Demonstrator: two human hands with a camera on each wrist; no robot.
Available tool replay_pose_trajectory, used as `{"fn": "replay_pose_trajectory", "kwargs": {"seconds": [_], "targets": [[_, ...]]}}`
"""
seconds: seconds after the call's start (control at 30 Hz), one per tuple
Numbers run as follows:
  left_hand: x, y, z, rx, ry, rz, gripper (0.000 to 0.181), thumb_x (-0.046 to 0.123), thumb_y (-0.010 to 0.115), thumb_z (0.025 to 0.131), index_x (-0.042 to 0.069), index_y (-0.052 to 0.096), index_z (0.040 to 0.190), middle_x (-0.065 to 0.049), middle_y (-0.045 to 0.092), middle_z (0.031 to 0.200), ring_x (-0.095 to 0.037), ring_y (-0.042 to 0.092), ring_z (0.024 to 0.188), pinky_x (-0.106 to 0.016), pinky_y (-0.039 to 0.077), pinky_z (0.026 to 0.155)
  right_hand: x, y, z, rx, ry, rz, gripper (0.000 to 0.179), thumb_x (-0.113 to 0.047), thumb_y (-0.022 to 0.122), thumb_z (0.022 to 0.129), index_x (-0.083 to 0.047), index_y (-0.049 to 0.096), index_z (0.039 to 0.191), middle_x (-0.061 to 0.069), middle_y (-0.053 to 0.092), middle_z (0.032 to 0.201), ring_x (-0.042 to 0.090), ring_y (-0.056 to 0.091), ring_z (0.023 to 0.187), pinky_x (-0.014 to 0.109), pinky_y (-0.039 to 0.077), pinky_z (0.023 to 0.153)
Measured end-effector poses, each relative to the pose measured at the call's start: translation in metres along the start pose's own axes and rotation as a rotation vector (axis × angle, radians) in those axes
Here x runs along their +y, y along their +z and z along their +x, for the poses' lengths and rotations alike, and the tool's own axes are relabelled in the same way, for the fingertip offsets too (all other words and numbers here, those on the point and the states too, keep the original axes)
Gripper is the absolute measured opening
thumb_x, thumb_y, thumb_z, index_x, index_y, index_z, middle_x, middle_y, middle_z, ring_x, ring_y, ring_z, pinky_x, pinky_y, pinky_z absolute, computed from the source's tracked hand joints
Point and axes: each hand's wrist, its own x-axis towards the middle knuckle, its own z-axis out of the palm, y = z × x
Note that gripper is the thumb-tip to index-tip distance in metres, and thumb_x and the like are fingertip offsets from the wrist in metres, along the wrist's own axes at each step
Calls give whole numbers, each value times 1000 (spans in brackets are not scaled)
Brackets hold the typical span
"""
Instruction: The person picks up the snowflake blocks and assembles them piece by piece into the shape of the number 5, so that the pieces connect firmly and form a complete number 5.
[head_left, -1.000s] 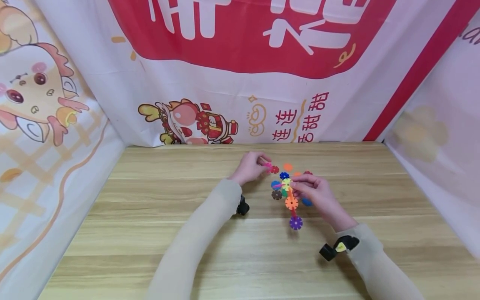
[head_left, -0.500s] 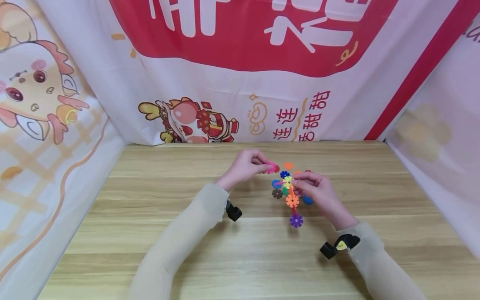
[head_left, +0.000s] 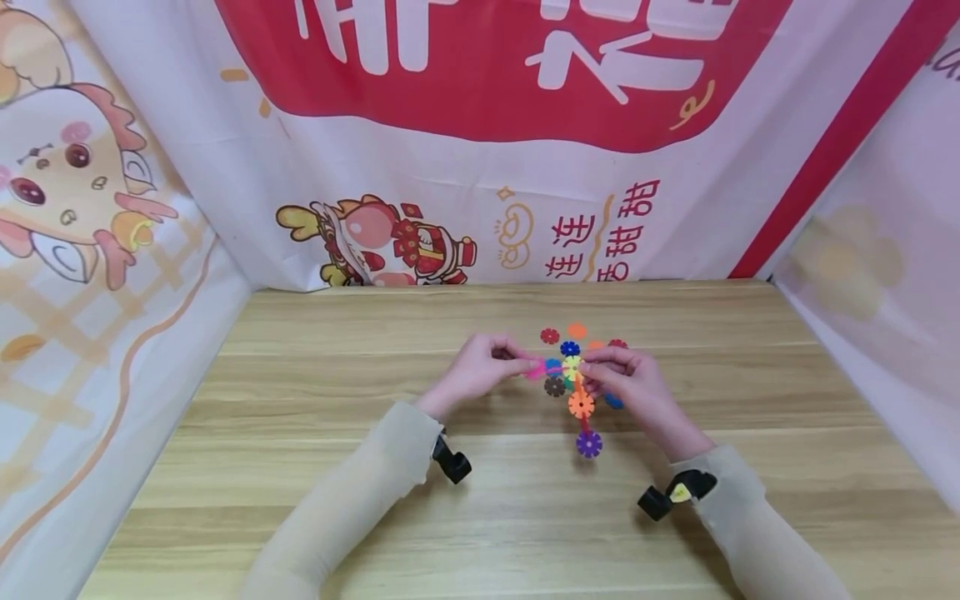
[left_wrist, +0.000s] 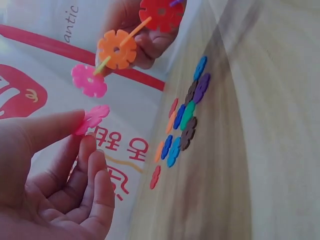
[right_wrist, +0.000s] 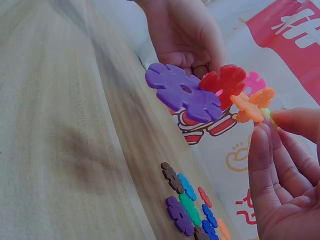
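My left hand [head_left: 480, 371] pinches a loose pink snowflake disc [left_wrist: 94, 119] between thumb and index finger. Across from it, my right hand [head_left: 637, 392] holds a chain of interlocked snowflake discs above the table, pinching it at the yellow disc [head_left: 572, 367]. Along the chain come an orange disc [head_left: 581, 405], a red disc [left_wrist: 161, 14] and a purple disc [right_wrist: 184, 92]. A second pink disc [left_wrist: 90, 81] sits on the chain's other end, beyond the yellow one. In the left wrist view the loose pink disc is close to this end, with a small gap visible.
Several loose discs lie flat on the wooden table [head_left: 300, 417] beneath and behind the hands, among them a red one [head_left: 550, 336], a brown one [head_left: 555, 387] and a green one [right_wrist: 190, 209]. Printed cloth [head_left: 420, 158] hangs at the back and sides.
My left hand has lifted the loose pink disc from beside the red disc and brought it nearer to me, up to the chain. My right hand has stayed nearly still with the chain.
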Motion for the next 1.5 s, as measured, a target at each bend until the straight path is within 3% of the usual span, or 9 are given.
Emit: {"fn": "replay_pose_trajectory", "kwargs": {"seconds": [0.3,0.57,0.77,0.97,1.17,1.37,1.5], "targets": [[-7,3,-15,25,-50,-69,18,23,79,92,7,74,98,-4,73,89,-36,68,90,-51,56,84,1,3,-1,1,11,10,39,-26,75,96,4,67,120,12,73,99,22,70,86,35,60,79],[-8,8,-21,63,-89,-174,18,17,77,92,2,71,100,-8,73,92,-36,68,90,-52,56,88,3,7,-1,2,14,9,36,-23,75,95,3,67,118,13,73,99,22,70,87,38,60,80],[-8,11,-21,76,-87,-188,20,16,77,92,0,70,102,-9,72,94,-27,68,86,-47,57,87,2,9,-2,7,48,6,35,-22,75,96,-1,66,122,13,73,102,23,70,90,36,60,82],[-8,12,-20,96,-92,-176,18,15,76,94,0,71,102,-8,73,93,-21,67,82,-50,56,87,-2,13,-3,-47,-14,-44,36,-26,69,99,-10,66,132,15,67,111,29,66,98,38,58,86],[-7,11,-19,91,-86,-158,17,15,75,95,0,71,102,-7,73,93,-18,67,78,-52,56,86,-6,16,-3,-94,-34,-123,34,-34,64,103,-14,70,129,5,64,128,28,60,113,39,53,93],[-6,10,-20,84,-92,-164,18,16,75,94,0,71,102,-8,73,94,-19,67,80,-50,57,86,-7,21,-2,-62,-23,-164,48,-40,78,91,-10,70,128,6,67,120,29,61,104,40,53,87],[-5,11,-20,82,-97,-178,20,17,77,93,1,71,102,-8,73,94,-23,69,82,-48,58,86,-7,24,-1,-19,-40,-150,42,-34,80,90,-7,72,121,7,68,115,29,63,101,35,55,84]]}}
